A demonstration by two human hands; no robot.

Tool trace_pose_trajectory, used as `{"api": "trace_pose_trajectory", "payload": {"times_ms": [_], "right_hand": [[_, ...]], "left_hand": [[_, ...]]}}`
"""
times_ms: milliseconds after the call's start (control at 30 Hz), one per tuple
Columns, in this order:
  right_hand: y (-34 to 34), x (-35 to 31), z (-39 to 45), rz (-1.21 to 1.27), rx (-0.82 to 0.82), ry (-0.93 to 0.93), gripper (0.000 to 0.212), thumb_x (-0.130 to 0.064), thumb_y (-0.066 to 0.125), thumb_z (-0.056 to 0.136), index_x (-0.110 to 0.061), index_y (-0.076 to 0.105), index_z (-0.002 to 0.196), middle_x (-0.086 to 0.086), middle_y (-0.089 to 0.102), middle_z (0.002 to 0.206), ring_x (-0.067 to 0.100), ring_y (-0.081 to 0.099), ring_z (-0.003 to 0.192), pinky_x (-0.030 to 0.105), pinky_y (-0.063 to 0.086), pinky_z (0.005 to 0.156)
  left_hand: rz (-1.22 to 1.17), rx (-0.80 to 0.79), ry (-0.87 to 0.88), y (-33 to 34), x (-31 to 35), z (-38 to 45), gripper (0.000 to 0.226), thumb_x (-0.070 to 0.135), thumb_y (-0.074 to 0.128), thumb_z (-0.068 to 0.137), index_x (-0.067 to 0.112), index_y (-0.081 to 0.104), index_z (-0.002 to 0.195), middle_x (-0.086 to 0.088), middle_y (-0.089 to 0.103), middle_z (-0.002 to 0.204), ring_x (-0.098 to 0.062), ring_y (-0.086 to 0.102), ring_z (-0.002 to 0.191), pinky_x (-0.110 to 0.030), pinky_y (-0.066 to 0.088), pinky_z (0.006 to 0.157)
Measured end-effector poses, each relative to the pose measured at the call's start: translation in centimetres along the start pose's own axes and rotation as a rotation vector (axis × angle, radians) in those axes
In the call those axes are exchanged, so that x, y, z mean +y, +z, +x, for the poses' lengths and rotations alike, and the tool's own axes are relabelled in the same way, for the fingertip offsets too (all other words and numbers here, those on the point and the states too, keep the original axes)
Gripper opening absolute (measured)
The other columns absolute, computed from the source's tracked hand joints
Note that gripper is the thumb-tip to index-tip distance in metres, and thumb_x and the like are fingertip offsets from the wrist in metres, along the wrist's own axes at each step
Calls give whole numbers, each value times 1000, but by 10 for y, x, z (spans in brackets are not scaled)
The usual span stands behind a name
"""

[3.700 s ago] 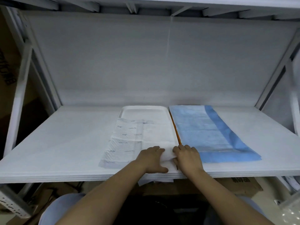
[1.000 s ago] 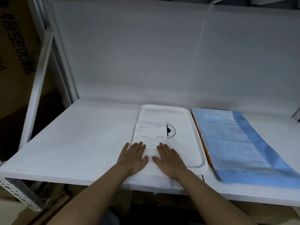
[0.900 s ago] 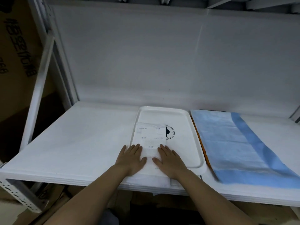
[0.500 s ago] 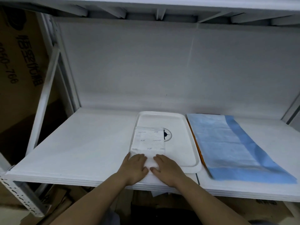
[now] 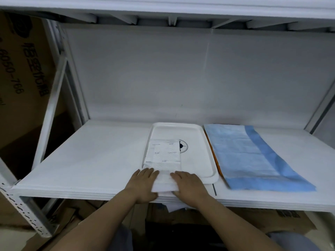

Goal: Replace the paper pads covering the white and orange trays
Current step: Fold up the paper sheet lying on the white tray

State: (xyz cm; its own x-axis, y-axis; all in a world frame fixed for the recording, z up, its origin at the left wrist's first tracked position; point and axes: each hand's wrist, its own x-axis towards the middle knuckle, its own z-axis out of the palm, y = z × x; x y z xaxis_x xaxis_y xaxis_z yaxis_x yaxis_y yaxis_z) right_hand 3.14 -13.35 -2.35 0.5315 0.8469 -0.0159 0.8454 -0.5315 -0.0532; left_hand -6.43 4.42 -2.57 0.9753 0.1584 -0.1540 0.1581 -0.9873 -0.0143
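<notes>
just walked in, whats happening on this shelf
A person is folding up a white pad on the white tray. The left hand and right hand both grip the pad's near end at the shelf edge. The folded pad covers only the tray's left part, so a round logo shows. To the right, a blue pad covers the orange tray, of which only an edge shows.

One head-worn view only, looking forward and down into a white shelf bay (image 5: 101, 160) from just before its front edge; close enough that both forearms enter from below; the shelf's back panel fills the upper half.
</notes>
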Motion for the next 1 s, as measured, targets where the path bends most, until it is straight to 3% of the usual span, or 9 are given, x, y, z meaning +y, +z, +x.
{"api": "trace_pose_trajectory", "payload": {"times_ms": [200,367,500,567,667,733,833,900,1000], "right_hand": [[-11,20,-7,41,165,-42,33,-23,43,97,-15,58,125,12,64,111,30,57,103,35,44,78],[-28,36,-27,127,286,10,29,-33,39,100,-23,59,118,1,68,109,22,61,96,31,43,69],[-38,46,-38,177,365,110,29,-37,35,101,-19,57,108,5,68,90,24,62,80,30,34,58],[-40,50,-39,199,398,168,29,-38,35,101,-20,57,109,4,68,84,23,62,76,32,39,59],[-43,52,-34,330,455,250,26,-37,39,100,-20,58,106,-2,58,69,20,58,69,32,40,58],[-45,55,-28,474,483,316,27,-38,41,99,-16,58,101,-2,55,65,19,55,66,30,38,56],[-52,59,-16,749,467,372,25,-44,47,95,-23,57,104,-2,63,79,14,58,75,32,46,67],[-53,63,-7,968,417,356,24,-38,61,89,-26,55,109,-9,64,90,8,59,82,28,47,74],[-43,74,11,858,325,376,31,-29,67,86,-20,50,111,-9,62,98,11,60,91,32,50,81]], "left_hand": [[-137,164,26,-12,2,-7,51,36,50,92,23,41,140,1,45,143,-18,48,124,-25,38,99],[-272,351,8,-22,5,-10,23,28,53,91,20,62,110,2,67,107,-19,62,93,-24,37,69],[-459,376,-47,-25,9,-7,13,32,54,90,20,54,95,2,68,93,-17,60,79,-32,47,69],[-569,325,-41,-25,12,-3,19,31,57,86,22,52,102,5,67,98,-14,61,81,-33,50,72],[-666,279,-38,-25,16,4,42,30,60,85,24,48,125,10,64,111,-10,60,100,-32,52,83],[-678,295,-56,-25,18,12,37,29,57,88,22,53,124,8,66,112,-10,60,103,-33,51,86],[-699,335,-126,-30,19,24,21,30,54,91,15,62,104,0,68,96,-17,61,88,-36,50,78],[-733,348,-167,-34,17,34,14,26,55,92,16,57,83,0,61,78,-15,55,71,-30,43,64],[-780,369,-228,-35,16,49,35,23,55,93,22,34,64,6,39,60,-9,34,54,-24,26,50]]}}
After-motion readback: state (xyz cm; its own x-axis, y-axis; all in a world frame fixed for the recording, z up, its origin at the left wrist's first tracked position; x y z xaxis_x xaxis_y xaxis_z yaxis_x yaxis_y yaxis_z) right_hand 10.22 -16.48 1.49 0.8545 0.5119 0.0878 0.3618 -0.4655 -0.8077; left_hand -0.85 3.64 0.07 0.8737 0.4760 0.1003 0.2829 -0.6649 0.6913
